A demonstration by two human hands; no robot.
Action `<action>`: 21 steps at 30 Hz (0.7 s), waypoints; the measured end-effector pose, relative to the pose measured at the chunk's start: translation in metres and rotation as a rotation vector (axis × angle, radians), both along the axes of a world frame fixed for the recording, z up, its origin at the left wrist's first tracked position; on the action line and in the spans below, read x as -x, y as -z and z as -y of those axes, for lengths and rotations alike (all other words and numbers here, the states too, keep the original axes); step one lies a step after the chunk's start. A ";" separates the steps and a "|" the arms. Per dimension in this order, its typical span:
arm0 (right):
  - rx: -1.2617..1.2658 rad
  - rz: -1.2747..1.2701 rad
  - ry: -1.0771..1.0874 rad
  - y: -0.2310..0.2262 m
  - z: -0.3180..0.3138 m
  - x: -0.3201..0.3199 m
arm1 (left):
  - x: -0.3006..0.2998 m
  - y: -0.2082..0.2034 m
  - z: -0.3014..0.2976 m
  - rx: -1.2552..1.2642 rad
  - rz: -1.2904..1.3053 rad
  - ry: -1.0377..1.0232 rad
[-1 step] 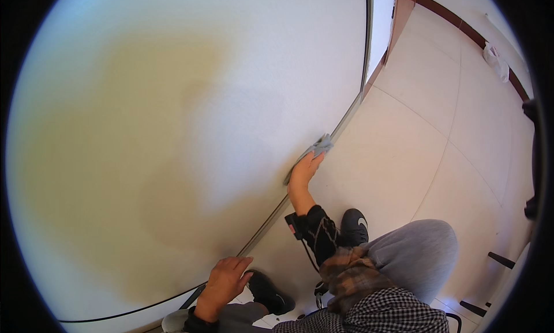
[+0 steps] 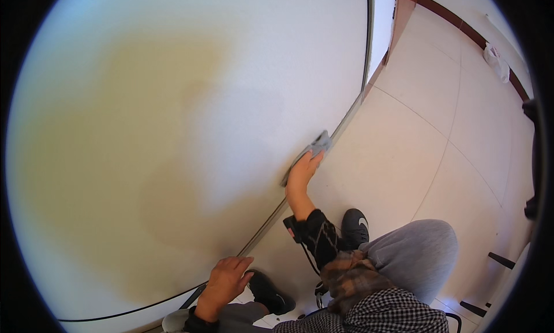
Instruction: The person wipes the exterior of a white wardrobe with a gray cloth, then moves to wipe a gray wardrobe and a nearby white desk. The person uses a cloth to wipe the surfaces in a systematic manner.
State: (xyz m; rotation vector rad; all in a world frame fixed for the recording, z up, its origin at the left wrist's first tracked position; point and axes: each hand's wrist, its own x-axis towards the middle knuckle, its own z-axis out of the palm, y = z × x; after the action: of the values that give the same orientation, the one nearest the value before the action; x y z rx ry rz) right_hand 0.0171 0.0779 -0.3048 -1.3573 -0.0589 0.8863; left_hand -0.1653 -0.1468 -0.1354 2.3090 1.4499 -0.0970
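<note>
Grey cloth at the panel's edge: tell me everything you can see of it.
The grey cloth looks like soft, thin fabric, bunched into a narrow, creased strip with a dark patch near its far end. It lies slantwise along the metal edge strip of the big white panel, far end pointing up and right. The right hand holds it, fingers over its near side and hiding part of it. Whether it is damp, I cannot tell.

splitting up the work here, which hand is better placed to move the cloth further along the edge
Likely the right: the right hand holds the grey cloth at the white panel's lower edge. The left hand, with no cloth visible in it, is by that edge too, but well short of the cloth.
</note>
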 end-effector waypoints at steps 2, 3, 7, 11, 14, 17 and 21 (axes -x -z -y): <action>-0.167 0.260 -0.105 -0.063 0.022 0.017 | -0.001 -0.008 -0.001 -0.018 0.015 -0.004; -0.332 0.431 -0.096 -0.091 0.036 0.029 | 0.000 -0.008 0.002 -0.032 0.041 -0.010; -0.866 0.965 -0.207 -0.145 0.082 0.052 | 0.007 -0.012 0.016 -0.041 0.026 -0.011; -0.963 1.006 -0.184 -0.095 0.087 0.073 | 0.016 -0.013 0.023 -0.033 -0.003 -0.041; -0.547 0.811 -0.274 -0.023 0.094 0.077 | 0.021 -0.015 0.026 -0.050 0.009 -0.041; -0.061 0.369 -0.402 0.032 0.104 0.073 | 0.025 -0.022 0.044 -0.064 -0.052 -0.043; -0.036 -0.088 -0.492 0.039 0.116 0.061 | 0.029 -0.034 0.067 -0.127 -0.036 -0.030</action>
State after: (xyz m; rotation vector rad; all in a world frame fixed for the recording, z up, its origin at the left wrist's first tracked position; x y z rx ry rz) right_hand -0.0443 -0.0380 -0.3441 -1.2886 -0.3508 1.3480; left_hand -0.1948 -0.2143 -0.1016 2.3964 1.5487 -0.0399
